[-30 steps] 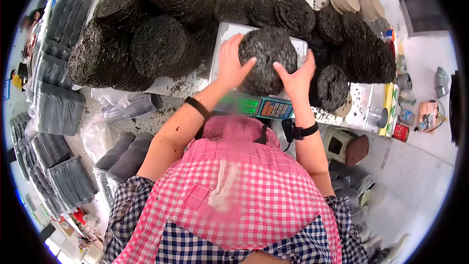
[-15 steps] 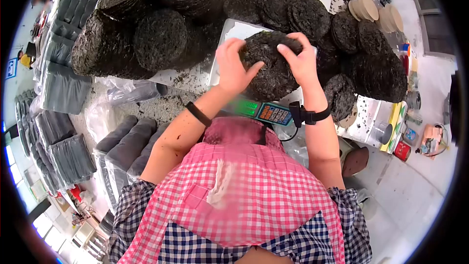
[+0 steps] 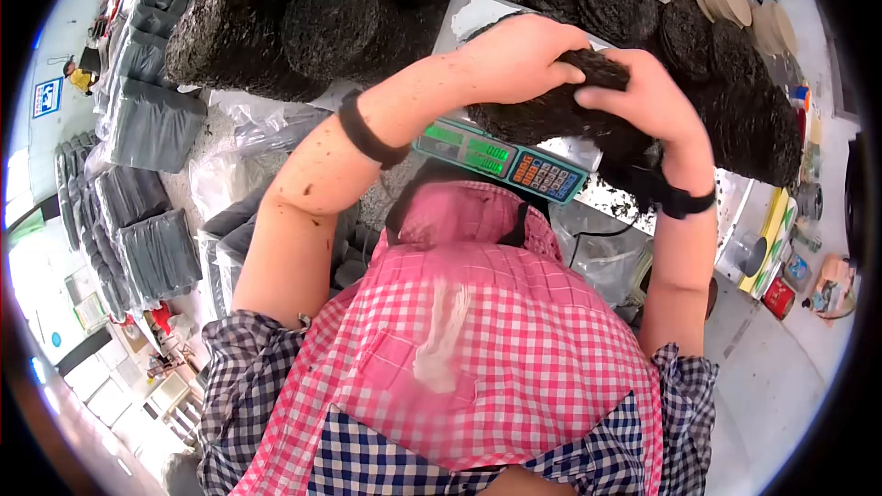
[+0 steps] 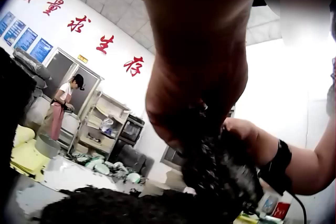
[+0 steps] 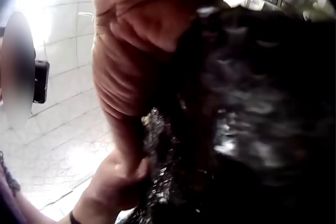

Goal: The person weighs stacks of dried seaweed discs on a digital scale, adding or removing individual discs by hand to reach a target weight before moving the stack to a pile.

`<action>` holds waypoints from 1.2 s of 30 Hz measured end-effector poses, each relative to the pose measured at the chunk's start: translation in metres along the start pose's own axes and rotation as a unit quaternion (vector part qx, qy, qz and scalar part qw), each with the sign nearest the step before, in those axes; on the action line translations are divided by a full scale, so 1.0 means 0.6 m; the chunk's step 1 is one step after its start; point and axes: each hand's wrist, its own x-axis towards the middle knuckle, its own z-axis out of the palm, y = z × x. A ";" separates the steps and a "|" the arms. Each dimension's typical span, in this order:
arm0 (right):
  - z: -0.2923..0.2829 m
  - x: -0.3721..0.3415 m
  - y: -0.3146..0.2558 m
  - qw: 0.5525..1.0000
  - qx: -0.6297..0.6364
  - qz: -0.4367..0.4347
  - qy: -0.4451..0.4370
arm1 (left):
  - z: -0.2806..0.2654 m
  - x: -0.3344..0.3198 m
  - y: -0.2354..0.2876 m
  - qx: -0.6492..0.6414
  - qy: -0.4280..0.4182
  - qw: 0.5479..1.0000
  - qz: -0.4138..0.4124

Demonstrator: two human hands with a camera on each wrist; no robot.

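Observation:
Both hands grip a dark dried-seaweed cake [image 3: 602, 71] above a digital scale [image 3: 496, 161]. My left hand [image 3: 528, 57] reaches over its top edge, fingers curled around it. Facing it, my right hand [image 3: 648, 96] pinches the cake's other side, thumb toward me. More dark seaweed hangs below the hands, in front of the scale's white pan [image 3: 467, 23]. In the left wrist view the left hand [image 4: 197, 92] clasps the shiny, ragged seaweed [image 4: 220, 166]. The right wrist view shows the right hand [image 5: 136, 71] against the dark, glossy seaweed [image 5: 252, 103].
Tall stacks of seaweed cakes [image 3: 230, 41] stand left of the scale. Further cakes [image 3: 617, 5] line the back, with another pile [image 3: 758, 124] at right. Pale round discs [image 3: 724, 2] stand behind that pile. Wrapped dark bundles [image 3: 156, 133] are stacked at far left.
The cake was spread flat-faced over the scale pan; the hands have tipped it onto its edge. My left hand has swung over its top, and the right hand has shifted rightward.

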 end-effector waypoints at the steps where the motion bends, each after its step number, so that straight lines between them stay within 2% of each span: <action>1: 0.016 0.005 0.002 0.997 -0.049 0.047 0.023 | 0.004 -0.001 -0.002 -0.014 0.032 0.999 -0.007; 3: 0.063 -0.011 0.035 0.987 0.074 0.001 0.145 | 0.027 -0.010 -0.018 -0.046 0.087 0.995 -0.020; 4: 0.072 -0.024 0.036 0.954 0.186 0.036 0.234 | 0.047 -0.013 -0.024 -0.065 0.177 0.979 -0.078; 5: 0.076 -0.034 0.038 0.899 0.292 0.066 0.320 | 0.066 -0.013 -0.032 -0.084 0.265 0.951 -0.134; 6: 0.054 -0.056 0.070 0.850 0.385 0.024 0.358 | 0.073 -0.018 -0.043 -0.134 0.263 0.942 -0.160; 7: 0.038 -0.085 0.105 0.779 0.448 -0.003 0.439 | 0.073 -0.015 -0.056 -0.184 0.261 0.930 -0.181; 8: 0.016 -0.125 0.150 0.765 0.444 -0.012 0.467 | 0.081 -0.011 -0.053 -0.258 0.216 0.923 -0.189; 9: -0.008 -0.166 0.196 0.753 0.440 -0.017 0.489 | 0.105 -0.002 -0.078 -0.137 0.196 0.958 -0.156; 11: -0.050 -0.226 0.271 0.755 0.346 0.090 0.549 | 0.102 0.011 -0.079 0.038 0.124 0.984 -0.121; 12: -0.064 -0.239 0.314 0.758 0.300 0.133 0.564 | 0.100 0.011 -0.083 0.107 0.183 0.973 -0.090; 13: -0.065 -0.245 0.344 0.795 0.155 0.160 0.564 | 0.092 0.011 -0.089 0.177 0.242 0.952 -0.057; 14: -0.071 -0.255 0.392 0.779 -0.100 0.171 0.595 | 0.078 0.003 -0.093 0.160 0.280 0.946 -0.045; 15: -0.073 -0.262 0.427 0.715 -0.347 0.172 0.582 | 0.066 -0.015 -0.113 0.176 0.316 0.932 -0.018; 17: -0.063 -0.281 0.360 0.677 -0.365 0.138 0.623 | 0.055 -0.082 -0.180 0.154 0.346 0.924 -0.053; 18: -0.054 -0.278 0.330 0.727 -0.248 0.161 0.620 | 0.061 -0.121 -0.211 0.093 0.371 0.918 -0.106; 19: -0.035 -0.262 0.331 0.782 -0.019 0.109 0.614 | 0.074 -0.156 -0.234 0.029 0.390 0.907 -0.155; 20: -0.012 -0.227 0.293 0.817 0.032 0.155 0.555 | 0.091 -0.177 -0.242 -0.004 0.400 0.897 -0.189; 21: 0.010 -0.180 0.247 0.845 0.078 0.202 0.488 | 0.108 -0.184 -0.249 -0.032 0.385 0.908 -0.163; 23: 0.045 -0.080 0.246 0.909 -0.092 0.169 0.369 | 0.142 -0.153 -0.206 -0.002 0.364 0.921 -0.143; 24: 0.065 -0.032 0.188 0.920 -0.140 0.233 0.283 | 0.175 -0.131 -0.209 0.005 0.357 0.924 -0.137; 25: 0.082 0.008 0.135 0.917 -0.186 0.294 0.194 | 0.205 -0.110 -0.212 0.014 0.352 0.926 -0.134; 26: 0.115 0.025 0.162 0.928 -0.187 0.190 0.261 | 0.219 -0.093 -0.195 0.024 0.351 0.925 -0.145; 27: 0.146 0.036 0.204 0.923 -0.187 0.084 0.326 | 0.219 -0.097 -0.189 -0.025 0.349 0.925 -0.148; 28: 0.156 0.032 0.209 0.932 0.030 0.052 0.357 | 0.214 -0.100 -0.186 -0.076 0.349 0.923 -0.144; 29: 0.156 0.023 0.202 0.898 0.243 0.010 0.367 | 0.209 -0.092 -0.188 -0.126 0.350 0.918 -0.135; 31: 0.149 0.030 0.177 0.856 0.383 0.090 0.335 | 0.193 -0.086 -0.188 -0.185 0.315 0.927 -0.080; 32: 0.126 0.044 0.186 0.858 0.392 0.112 0.314 | 0.177 -0.092 -0.188 -0.208 0.290 0.928 -0.110; 34: 0.063 0.100 0.168 0.860 0.409 0.078 0.294 | 0.120 -0.105 -0.176 -0.134 0.350 0.922 -0.099; 35: 0.032 0.142 0.162 0.854 0.430 0.056 0.287 | 0.078 -0.123 -0.167 -0.069 0.371 0.920 -0.107; 36: -0.003 0.186 0.160 0.856 0.451 0.033 0.252 | 0.034 -0.145 -0.150 -0.059 0.393 0.908 -0.129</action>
